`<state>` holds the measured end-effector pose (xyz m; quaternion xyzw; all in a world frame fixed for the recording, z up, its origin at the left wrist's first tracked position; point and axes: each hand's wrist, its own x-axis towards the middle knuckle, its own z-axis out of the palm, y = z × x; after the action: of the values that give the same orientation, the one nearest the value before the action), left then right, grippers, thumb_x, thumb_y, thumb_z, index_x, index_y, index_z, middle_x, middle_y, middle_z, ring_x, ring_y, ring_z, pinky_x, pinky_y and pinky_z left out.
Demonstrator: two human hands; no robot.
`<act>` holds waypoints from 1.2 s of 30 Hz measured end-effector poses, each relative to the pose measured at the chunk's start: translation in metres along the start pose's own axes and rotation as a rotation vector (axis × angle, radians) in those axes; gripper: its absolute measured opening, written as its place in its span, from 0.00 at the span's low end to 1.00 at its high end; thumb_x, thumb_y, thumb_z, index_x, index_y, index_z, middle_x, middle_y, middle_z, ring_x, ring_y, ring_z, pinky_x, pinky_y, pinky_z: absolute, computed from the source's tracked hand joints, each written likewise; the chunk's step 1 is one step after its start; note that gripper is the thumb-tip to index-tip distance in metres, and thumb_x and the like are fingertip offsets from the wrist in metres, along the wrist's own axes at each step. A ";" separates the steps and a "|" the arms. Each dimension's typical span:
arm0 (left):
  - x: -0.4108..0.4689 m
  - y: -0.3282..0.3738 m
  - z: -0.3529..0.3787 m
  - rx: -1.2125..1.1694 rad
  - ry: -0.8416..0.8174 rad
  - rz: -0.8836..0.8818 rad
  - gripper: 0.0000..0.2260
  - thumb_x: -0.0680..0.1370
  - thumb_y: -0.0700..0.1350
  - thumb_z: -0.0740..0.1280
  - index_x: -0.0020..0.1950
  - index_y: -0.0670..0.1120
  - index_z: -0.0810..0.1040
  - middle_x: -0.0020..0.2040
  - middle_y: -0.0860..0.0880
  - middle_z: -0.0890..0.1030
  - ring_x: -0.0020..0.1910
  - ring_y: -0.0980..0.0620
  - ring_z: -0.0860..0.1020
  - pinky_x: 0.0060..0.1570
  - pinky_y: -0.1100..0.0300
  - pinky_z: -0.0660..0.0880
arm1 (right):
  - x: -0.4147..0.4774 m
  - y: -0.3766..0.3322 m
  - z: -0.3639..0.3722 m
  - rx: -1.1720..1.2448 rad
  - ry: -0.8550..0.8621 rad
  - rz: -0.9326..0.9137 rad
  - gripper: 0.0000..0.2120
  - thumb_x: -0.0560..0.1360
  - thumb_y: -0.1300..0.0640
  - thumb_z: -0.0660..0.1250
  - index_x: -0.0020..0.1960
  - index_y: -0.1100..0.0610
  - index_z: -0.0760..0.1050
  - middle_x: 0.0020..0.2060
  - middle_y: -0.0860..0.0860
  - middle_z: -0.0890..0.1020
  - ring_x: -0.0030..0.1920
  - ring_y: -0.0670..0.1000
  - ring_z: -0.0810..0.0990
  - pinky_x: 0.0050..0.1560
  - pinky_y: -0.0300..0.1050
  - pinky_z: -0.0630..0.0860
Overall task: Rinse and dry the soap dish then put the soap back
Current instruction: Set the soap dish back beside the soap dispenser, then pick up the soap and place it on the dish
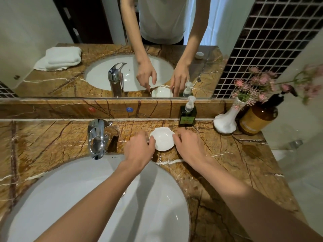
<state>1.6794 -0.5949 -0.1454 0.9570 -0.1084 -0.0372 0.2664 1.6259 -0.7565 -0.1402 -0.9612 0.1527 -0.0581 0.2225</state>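
The white soap dish sits empty on the marble counter, near its back edge, between the chrome faucet and a dark green pump bottle that stands against the backsplash. The left hand touches the dish's left rim with loosely curled fingers, and the right hand touches its right rim, fingers bent; neither is clearly closed around it. Both forearms reach over the white sink at the counter's front edge.
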 end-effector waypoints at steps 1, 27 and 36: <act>-0.007 0.002 -0.004 0.014 -0.006 0.059 0.15 0.77 0.52 0.57 0.56 0.44 0.74 0.43 0.46 0.82 0.41 0.46 0.80 0.41 0.49 0.79 | -0.007 0.001 -0.003 0.000 0.010 -0.022 0.11 0.80 0.52 0.60 0.52 0.58 0.77 0.42 0.54 0.80 0.41 0.55 0.78 0.38 0.49 0.75; -0.270 0.109 0.011 0.347 -0.115 0.515 0.25 0.76 0.57 0.55 0.71 0.48 0.64 0.72 0.42 0.67 0.70 0.42 0.64 0.66 0.45 0.61 | -0.293 0.106 -0.113 -0.231 -0.057 -0.072 0.30 0.77 0.46 0.64 0.75 0.53 0.58 0.72 0.62 0.66 0.71 0.62 0.65 0.70 0.58 0.64; -0.326 0.123 0.025 0.318 -0.206 0.520 0.26 0.75 0.57 0.55 0.71 0.49 0.62 0.72 0.43 0.66 0.70 0.43 0.63 0.68 0.43 0.60 | -0.352 0.138 -0.135 -0.184 -0.115 0.037 0.28 0.77 0.51 0.64 0.74 0.53 0.60 0.74 0.59 0.64 0.72 0.60 0.65 0.69 0.57 0.67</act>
<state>1.3352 -0.6357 -0.0990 0.9181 -0.3801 -0.0472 0.1018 1.2312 -0.8169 -0.0967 -0.9763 0.1621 0.0156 0.1427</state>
